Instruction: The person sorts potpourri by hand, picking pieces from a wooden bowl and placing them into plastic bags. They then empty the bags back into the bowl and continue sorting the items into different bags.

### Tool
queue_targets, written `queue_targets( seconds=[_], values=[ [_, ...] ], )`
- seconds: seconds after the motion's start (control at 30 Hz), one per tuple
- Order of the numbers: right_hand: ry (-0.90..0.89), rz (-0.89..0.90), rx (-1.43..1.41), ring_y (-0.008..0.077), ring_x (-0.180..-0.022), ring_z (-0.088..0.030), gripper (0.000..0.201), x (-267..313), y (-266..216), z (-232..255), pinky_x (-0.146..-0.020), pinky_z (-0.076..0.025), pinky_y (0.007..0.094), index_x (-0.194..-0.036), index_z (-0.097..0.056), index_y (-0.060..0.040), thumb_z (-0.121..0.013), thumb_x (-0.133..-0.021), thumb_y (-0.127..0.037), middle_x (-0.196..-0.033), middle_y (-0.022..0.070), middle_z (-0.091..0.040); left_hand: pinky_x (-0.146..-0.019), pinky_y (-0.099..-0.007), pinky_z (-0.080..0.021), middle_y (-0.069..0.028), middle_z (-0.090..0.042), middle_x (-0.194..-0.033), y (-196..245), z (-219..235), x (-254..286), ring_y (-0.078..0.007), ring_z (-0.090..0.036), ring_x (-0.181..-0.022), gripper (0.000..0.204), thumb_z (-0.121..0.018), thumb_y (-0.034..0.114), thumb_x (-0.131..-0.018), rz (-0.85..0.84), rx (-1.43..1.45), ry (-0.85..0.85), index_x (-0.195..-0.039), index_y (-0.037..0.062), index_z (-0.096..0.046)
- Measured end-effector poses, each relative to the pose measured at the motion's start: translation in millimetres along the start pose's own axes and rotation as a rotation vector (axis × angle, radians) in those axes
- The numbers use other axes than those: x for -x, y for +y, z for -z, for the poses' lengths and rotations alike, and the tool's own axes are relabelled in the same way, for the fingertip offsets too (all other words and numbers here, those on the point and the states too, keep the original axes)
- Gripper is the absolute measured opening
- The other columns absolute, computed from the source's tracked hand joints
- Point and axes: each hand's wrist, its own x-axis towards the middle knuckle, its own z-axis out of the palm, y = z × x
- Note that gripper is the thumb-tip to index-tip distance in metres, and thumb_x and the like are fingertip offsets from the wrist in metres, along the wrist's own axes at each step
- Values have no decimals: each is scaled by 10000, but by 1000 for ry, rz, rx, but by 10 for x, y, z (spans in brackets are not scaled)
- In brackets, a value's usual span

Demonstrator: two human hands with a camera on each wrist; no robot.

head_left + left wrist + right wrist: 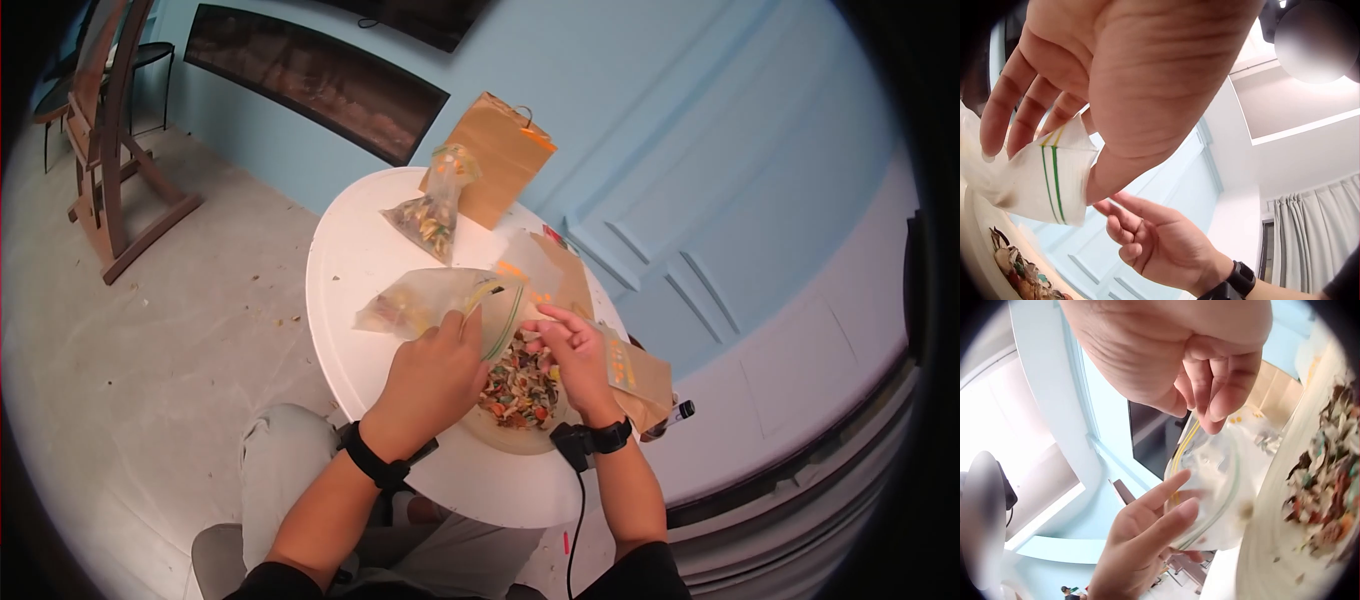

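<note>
A clear zip bag point(415, 300) with green and yellow seal lines lies tilted over the table, its mouth beside a bowl point(500, 437) of mixed dried flakes point(522, 385). My left hand point(435, 375) grips the bag near its mouth; in the left wrist view the thumb presses the bag's edge point(1066, 181). My right hand point(578, 360) is just right of the mouth, above the bowl, fingers loosely bent and holding nothing visible. The right wrist view shows its fingertips close to the bag's yellow seal point(1185, 447); whether they touch it, I cannot tell.
On the round white table point(335, 250) a filled clear bag point(432, 222) leans by a brown paper bag point(495, 160) at the back. More paper packaging point(640, 380) lies at the right edge, near a dark-capped item point(684, 410). A wooden easel point(115, 190) stands far left.
</note>
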Motion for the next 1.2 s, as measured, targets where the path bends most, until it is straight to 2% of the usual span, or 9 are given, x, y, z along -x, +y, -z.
queue_targets(
  seconds=[0.2, 0.3, 0.4, 0.5, 0.7, 0.9, 1.0, 1.1, 1.2],
  values=[
    [-14, -5, 818, 162, -777, -702, 272, -159, 703, 817, -676, -548, 305, -1157, -706, 28, -693, -943, -140, -962, 136, -763, -681, -418, -578, -166, -599, -1035, -49, 75, -4, -335, -688, -866, 644, -718, 224, -877, 9, 14, 63, -1399, -70, -482],
    [-70, -63, 1005, 223, -752, -701, 245, -44, 839, 983, -708, -556, 352, -1108, -730, -3, -718, -900, -133, -914, 144, -747, -683, -415, -578, -163, -600, -1026, -45, 73, -7, -331, -686, -860, 638, -714, 227, -883, 6, 27, 64, -1398, -70, -482],
    [-128, 38, 939, 167, -726, -637, 260, 65, 903, 994, -714, -530, 319, -1121, -726, 4, -737, -892, -119, -870, 99, -729, -686, -412, -577, -159, -599, -1024, -30, 63, -7, -327, -685, -862, 634, -712, 232, -887, 7, 18, 45, -1397, -69, -484],
    [-132, -88, 979, 161, -730, -622, 259, 77, 789, 923, -724, -523, 318, -1133, -718, 13, -724, -908, -117, -859, 93, -723, -685, -411, -576, -156, -597, -1026, -10, 44, -14, -322, -685, -867, 629, -709, 235, -891, 4, 2, 29, -1396, -68, -485],
    [7, -3, 814, 151, -705, -630, 249, 68, 780, 931, -682, -522, 301, -1115, -729, -1, -730, -941, -180, -873, 85, -735, -684, -421, -574, -159, -596, -1035, 14, 23, -21, -329, -683, -875, 618, -705, 228, -893, 5, 5, 4, -1394, -63, -490],
    [15, -127, 252, 24, -751, -573, 229, 258, 104, 414, -611, -451, 193, -1162, -708, -2, -689, -990, -152, -925, -20, -692, -690, -433, -575, -171, -594, -1059, 67, -129, -25, -343, -686, -879, 602, -695, 184, -870, -34, -10, 0, -1384, -62, -502],
    [-80, 23, 77, 19, -707, -557, 250, 271, -73, 51, -605, -450, 186, -1187, -701, -4, -684, -994, -161, -886, -7, -693, -685, -433, -574, -175, -589, -1062, 120, -191, -33, -345, -688, -875, 600, -687, 161, -858, -44, 3, -5, -1379, -72, -500],
    [-173, 20, 220, 21, -704, -567, 225, 198, -75, -41, -602, -449, 183, -1177, -714, -25, -674, -998, -156, -880, -4, -714, -670, -436, -570, -179, -583, -1058, 132, -164, -30, -349, -685, -860, 605, -679, 145, -856, -46, 26, 11, -1382, -86, -489],
    [-15, 62, 215, 64, -682, -582, 197, 145, 63, 12, -619, -482, 221, -1130, -736, -22, -677, -984, -141, -854, 24, -732, -657, -440, -563, -181, -577, -1051, 65, -82, -12, -356, -680, -834, 617, -676, 139, -858, -53, 49, 80, -1392, -96, -475]
  ],
)
